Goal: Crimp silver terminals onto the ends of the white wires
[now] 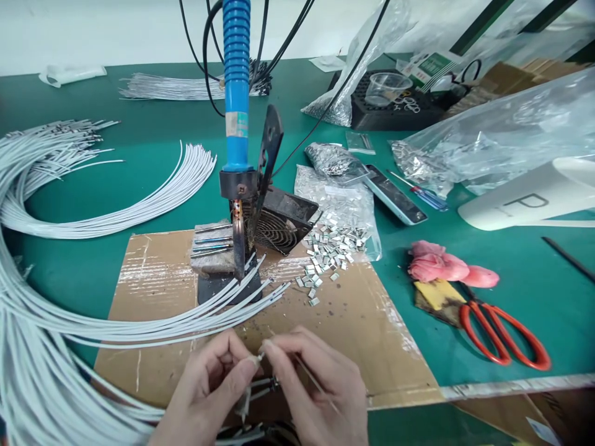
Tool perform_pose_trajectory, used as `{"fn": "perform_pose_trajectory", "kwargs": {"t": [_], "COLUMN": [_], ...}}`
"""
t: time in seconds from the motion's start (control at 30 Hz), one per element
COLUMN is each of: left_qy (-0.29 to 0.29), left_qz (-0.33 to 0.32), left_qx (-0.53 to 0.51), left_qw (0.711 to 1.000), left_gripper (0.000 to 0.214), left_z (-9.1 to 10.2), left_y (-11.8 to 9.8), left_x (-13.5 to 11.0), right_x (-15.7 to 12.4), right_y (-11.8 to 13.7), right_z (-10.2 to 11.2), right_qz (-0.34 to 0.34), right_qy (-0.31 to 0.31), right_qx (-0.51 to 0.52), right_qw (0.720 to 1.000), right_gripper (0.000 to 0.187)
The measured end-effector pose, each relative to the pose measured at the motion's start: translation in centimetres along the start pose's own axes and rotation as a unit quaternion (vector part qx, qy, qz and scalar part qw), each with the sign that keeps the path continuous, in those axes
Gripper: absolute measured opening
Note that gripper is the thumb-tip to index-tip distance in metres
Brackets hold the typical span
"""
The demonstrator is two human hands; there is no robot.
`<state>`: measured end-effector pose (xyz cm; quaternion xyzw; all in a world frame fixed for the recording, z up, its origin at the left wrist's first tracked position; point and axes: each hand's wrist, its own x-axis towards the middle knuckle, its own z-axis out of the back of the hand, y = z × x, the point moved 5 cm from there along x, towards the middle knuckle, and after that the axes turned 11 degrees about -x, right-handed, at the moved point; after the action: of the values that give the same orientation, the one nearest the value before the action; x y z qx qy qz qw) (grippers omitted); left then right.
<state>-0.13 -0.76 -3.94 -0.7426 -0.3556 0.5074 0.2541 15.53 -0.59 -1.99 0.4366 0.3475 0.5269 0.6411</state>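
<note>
My left hand (218, 378) and my right hand (316, 384) meet at the bottom middle, above the near edge of the cardboard. Both are closed, thumbs pinching against the index fingers. A small pale wire end (259, 357) shows where the fingertips come together; its detail is too small to tell. Along the fingers of my right hand lies a thin pale wire (309, 375). Under the hands, more cable ends (263, 389) are partly hidden. Just beyond, a bundle of white cables (186, 328) stretches over the cardboard (153, 266) from the left.
A soldering iron (237, 142) with a blue handle stands upright in a stand, tip down, by a small fan (279, 226). Small metal pieces (337, 248) spill from a plastic bag. Red-handled scissors (506, 334), a phone (395, 195) and a screwdriver (425, 195) lie right.
</note>
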Motion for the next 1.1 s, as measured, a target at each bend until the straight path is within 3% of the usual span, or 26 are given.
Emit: {"fn": "perform_pose_trajectory", "kwargs": {"t": [0.1, 0.17, 0.27, 0.33, 0.47, 0.7, 0.8, 0.97, 1.1], "left_qy": [-0.031, -0.051, -0.072, -0.076, -0.090, -0.072, -0.076, -0.052, -0.044], "left_qz": [-0.010, -0.022, -0.031, -0.020, -0.007, -0.040, -0.045, -0.042, -0.037], "left_qx": [-0.001, -0.014, -0.030, -0.035, -0.031, -0.040, -0.032, -0.005, 0.032], "left_qw": [0.999, 0.998, 0.996, 0.996, 0.995, 0.996, 0.996, 0.998, 0.998], "left_gripper": [0.052, 0.052, 0.050, 0.050, 0.050, 0.050, 0.049, 0.048, 0.050], "left_z": [0.4, 0.5, 0.5, 0.5, 0.5, 0.2, 0.4, 0.6, 0.5], "left_y": [-0.1, -0.3, -0.5, -0.5, -0.4, -0.5, -0.4, -0.2, -0.1], "left_x": [0.0, 0.0, -0.1, -0.2, -0.4, -0.1, 0.0, -0.1, -0.1], "right_x": [0.6, 0.8, 0.6, 0.4, 0.2, 0.0, -0.2, -0.4, 0.2], "right_y": [-1.4, -1.6, -1.1, -0.6, -0.2, -0.5, -0.8, -1.6, -1.1], "right_z": [0.5, -0.1, -1.4, -1.9, -2.0, -1.9, -2.0, -2.2, -1.3], "right_qz": [-0.120, -0.158, -0.151, -0.133, -0.099, -0.103, -0.132, -0.243, -0.194], "right_qy": [-0.044, -0.015, 0.072, 0.096, 0.109, 0.092, 0.098, 0.165, 0.156], "right_qx": [0.080, 0.125, 0.157, 0.157, 0.129, 0.141, 0.170, 0.240, 0.128], "right_qw": [0.989, 0.979, 0.973, 0.974, 0.981, 0.980, 0.972, 0.925, 0.960], "right_gripper": [0.028, 0.025, 0.016, 0.013, 0.013, 0.012, 0.010, 0.019, 0.012]}}
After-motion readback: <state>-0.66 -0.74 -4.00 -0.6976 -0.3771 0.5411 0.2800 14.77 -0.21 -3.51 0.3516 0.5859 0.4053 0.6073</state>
